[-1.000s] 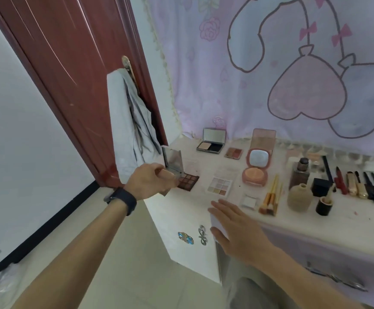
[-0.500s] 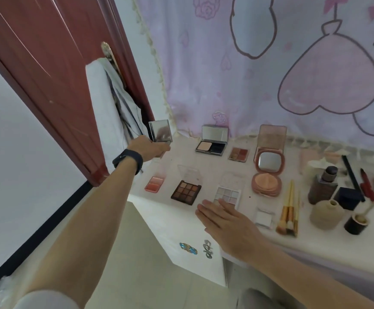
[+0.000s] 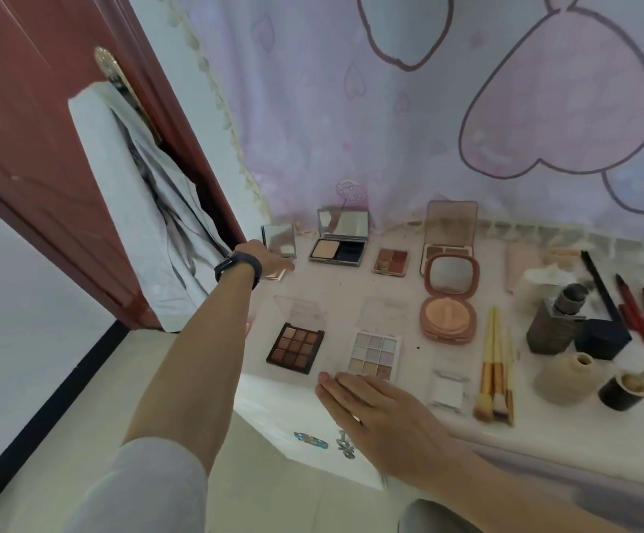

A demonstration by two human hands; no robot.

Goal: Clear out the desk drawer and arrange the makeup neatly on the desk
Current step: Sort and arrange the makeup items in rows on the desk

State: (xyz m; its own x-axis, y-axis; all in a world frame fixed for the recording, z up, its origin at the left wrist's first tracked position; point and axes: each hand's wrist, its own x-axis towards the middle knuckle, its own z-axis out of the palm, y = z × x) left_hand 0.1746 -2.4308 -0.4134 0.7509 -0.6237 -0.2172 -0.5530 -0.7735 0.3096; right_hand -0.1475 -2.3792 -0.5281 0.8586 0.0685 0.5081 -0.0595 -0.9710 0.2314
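Observation:
My left hand (image 3: 264, 259) reaches to the desk's far left corner and holds an open mirrored compact (image 3: 278, 243), its base touching the desk (image 3: 351, 298). My right hand (image 3: 374, 413) lies flat and open on the front edge, fingertips beside the pastel eyeshadow palette (image 3: 375, 353). A brown eyeshadow palette (image 3: 295, 347) sits left of it. Along the back stand an open powder compact (image 3: 338, 244), a small red palette (image 3: 390, 262) and a pink round-mirror blush compact (image 3: 449, 296).
Gold-handled brushes (image 3: 495, 367), a small white case (image 3: 447, 390), a dark foundation bottle (image 3: 556, 321), a beige jar (image 3: 568, 375), a black box (image 3: 601, 336) and lipsticks (image 3: 635, 313) fill the right side. A red door (image 3: 43, 148) with a hanging grey garment (image 3: 147, 209) stands left.
My left hand carried the mirrored compact from the front left of the desk back to the far left corner and lowered it there. My right hand stayed at the front edge.

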